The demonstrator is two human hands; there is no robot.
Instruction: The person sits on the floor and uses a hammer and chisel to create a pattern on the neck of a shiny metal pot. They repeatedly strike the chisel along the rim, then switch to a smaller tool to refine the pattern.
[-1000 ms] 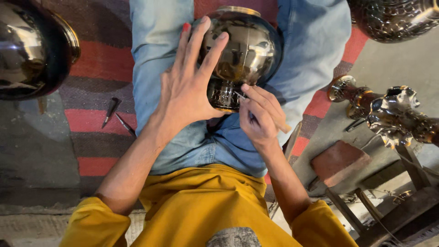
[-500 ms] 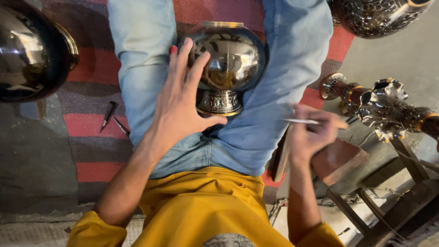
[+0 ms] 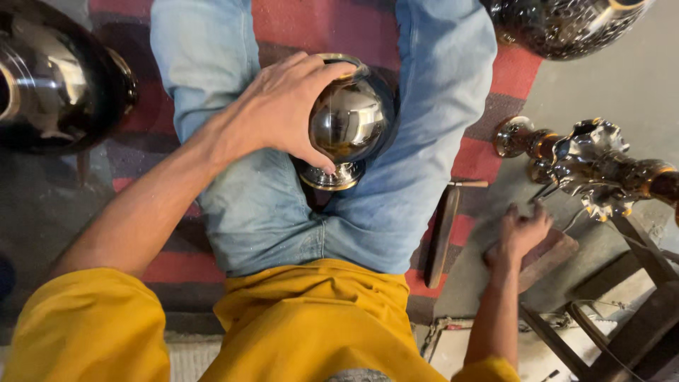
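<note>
I see the polished metal pot (image 3: 348,124) lying between my thighs, in the gap between the legs of my pale blue jeans (image 3: 247,212), its round belly mirror-bright and its flared foot (image 3: 329,177) turned toward my waist. My left hand (image 3: 279,110) is spread wide over the pot's left flank, with fingertips curled over the rim at the far end and the thumb pressed along the belly near the foot, so it grips the pot firmly.

My right hand (image 3: 522,230) is well apart from the pot, down on the floor to my right. It rests on a reddish-brown block (image 3: 548,255), with the fingers bunched and slightly blurred; I cannot tell whether they hold anything or how far they are parted.

Between that hand and my right thigh a long dark wooden tool (image 3: 442,233) lies on the edge of the red and dark striped rug (image 3: 509,74) I am sitting on. Just beyond the right hand, an ornate metal piece (image 3: 587,166) with scalloped, flower-like collars lies on its side on the grey floor (image 3: 622,78). At the top right a large, densely patterned metal vessel (image 3: 559,21) is cut off by the frame. At the far left sits a big dark shiny bowl-shaped vessel (image 3: 60,78). My yellow shirt (image 3: 311,325) fills the bottom, and a dark metal frame (image 3: 622,318) stands at the lower right.
</note>
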